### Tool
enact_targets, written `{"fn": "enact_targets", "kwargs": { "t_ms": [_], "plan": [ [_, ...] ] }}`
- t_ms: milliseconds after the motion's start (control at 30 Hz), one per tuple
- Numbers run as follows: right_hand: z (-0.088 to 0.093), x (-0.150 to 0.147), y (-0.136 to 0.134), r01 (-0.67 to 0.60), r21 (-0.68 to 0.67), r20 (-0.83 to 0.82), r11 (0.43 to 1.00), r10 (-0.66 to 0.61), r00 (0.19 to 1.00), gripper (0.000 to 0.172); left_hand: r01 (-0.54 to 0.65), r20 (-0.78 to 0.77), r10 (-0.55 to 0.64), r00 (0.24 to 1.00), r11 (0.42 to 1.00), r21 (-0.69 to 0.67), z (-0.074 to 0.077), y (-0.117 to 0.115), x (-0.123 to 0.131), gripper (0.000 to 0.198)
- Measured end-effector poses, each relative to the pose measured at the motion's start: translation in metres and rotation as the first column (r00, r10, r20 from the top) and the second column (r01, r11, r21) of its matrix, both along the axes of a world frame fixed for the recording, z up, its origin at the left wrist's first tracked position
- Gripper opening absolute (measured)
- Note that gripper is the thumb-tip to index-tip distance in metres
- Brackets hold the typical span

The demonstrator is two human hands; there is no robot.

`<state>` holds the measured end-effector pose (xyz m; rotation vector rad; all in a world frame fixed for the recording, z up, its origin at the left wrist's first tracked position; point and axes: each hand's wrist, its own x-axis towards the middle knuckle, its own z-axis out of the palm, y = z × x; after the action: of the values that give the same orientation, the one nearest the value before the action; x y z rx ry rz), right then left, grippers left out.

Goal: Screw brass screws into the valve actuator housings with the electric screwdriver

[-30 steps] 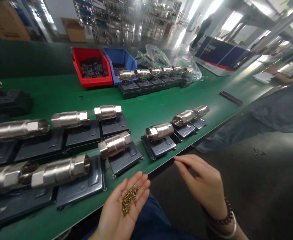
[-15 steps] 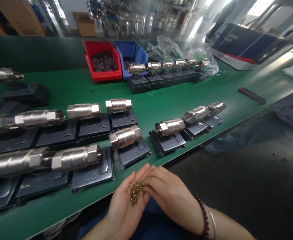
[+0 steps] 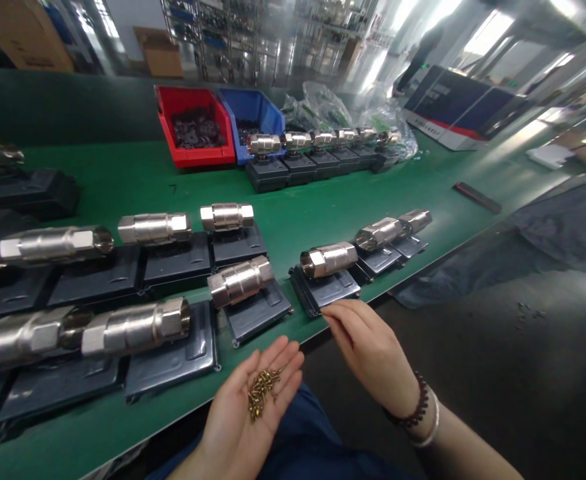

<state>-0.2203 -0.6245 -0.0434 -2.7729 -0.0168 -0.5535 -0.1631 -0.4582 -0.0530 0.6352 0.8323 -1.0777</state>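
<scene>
My left hand (image 3: pixel 253 407) lies palm up with its fingers stretched out, cupping a small heap of brass-coloured screws (image 3: pixel 263 392). Fingers pinched together, my right hand (image 3: pixel 370 350) is at the near corner of a dark grey plastic housing (image 3: pixel 330 291); whatever is between the fingertips is too small to make out. A shiny metal fitting with hexagonal ends (image 3: pixel 329 259) sits on top of that housing. To its left, a similar housing (image 3: pixel 259 311) carries another metal fitting (image 3: pixel 241 281), just beyond my left fingertips.
More housings with metal fittings stand in rows on the green bench (image 3: pixel 183 193). Behind are a red bin (image 3: pixel 205 157) of dark parts, a blue bin (image 3: pixel 243 158) and clear plastic bags (image 3: pixel 323 103). A dark flat bar (image 3: pixel 477 197) and a large carton (image 3: pixel 465 107) are at right.
My right hand has left my left palm and moved right and forward to the housing's corner. The left hand has opened out flatter, with the screws still in it. The view has shifted slightly.
</scene>
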Motion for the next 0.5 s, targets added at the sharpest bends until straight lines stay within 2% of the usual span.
{"fn": "enact_targets", "kwargs": {
  "t_ms": [133, 267, 433, 500],
  "plan": [
    [-0.005, 0.003, -0.010, -0.122, -0.212, -0.071, 0.970, 0.110, 0.991, 0.022, -0.010, -0.001, 0.010, 1.000, 1.000, -0.018, -0.001, 0.000, 0.000, 0.036],
    [0.001, 0.006, -0.011, -0.197, -0.356, -0.079, 0.914, 0.180, 0.980, 0.034, -0.017, -0.016, 0.017, 1.000, 1.000, -0.017, -0.004, 0.000, -0.001, 0.034],
    [0.009, 0.013, -0.014, -0.280, -0.495, -0.103, 0.822, 0.265, 0.959, 0.027, -0.013, -0.009, 0.013, 1.000, 1.000, -0.014, -0.002, 0.000, -0.002, 0.032],
    [0.009, 0.015, -0.016, -0.303, -0.509, -0.124, 0.806, 0.279, 0.952, 0.027, -0.014, -0.011, 0.014, 1.000, 1.000, -0.019, -0.002, 0.000, -0.002, 0.031]
  ]
}}
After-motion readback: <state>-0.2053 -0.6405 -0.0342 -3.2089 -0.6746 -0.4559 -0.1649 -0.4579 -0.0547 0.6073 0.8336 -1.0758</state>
